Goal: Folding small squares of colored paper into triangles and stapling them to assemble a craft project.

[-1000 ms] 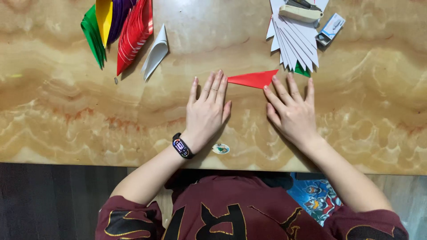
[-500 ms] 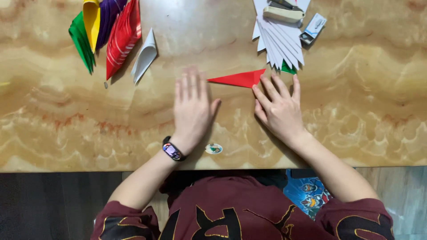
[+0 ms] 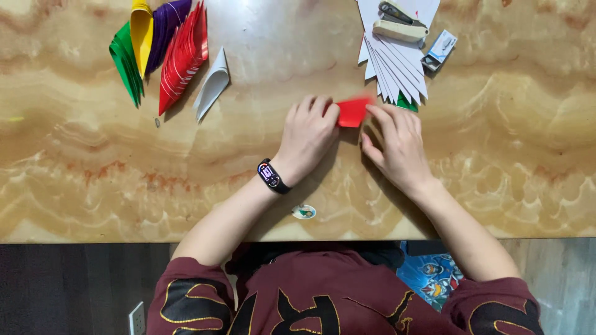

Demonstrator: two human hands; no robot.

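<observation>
Pinching the red paper (image 3: pixel 354 112) between them, both hands' fingers (image 3: pixel 320 111) work beside white sheets (image 3: pixel 397 74) (bare table (image 3: pixel 93 155) leftward).

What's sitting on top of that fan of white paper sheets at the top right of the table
A beige stapler lies across the white paper sheets. A green sheet's corner peeks out beneath them; the rest of it is covered.

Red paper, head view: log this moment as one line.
left hand: on red paper | right hand: on red paper | paper: on table | beside: white sheets, stapler
</observation>
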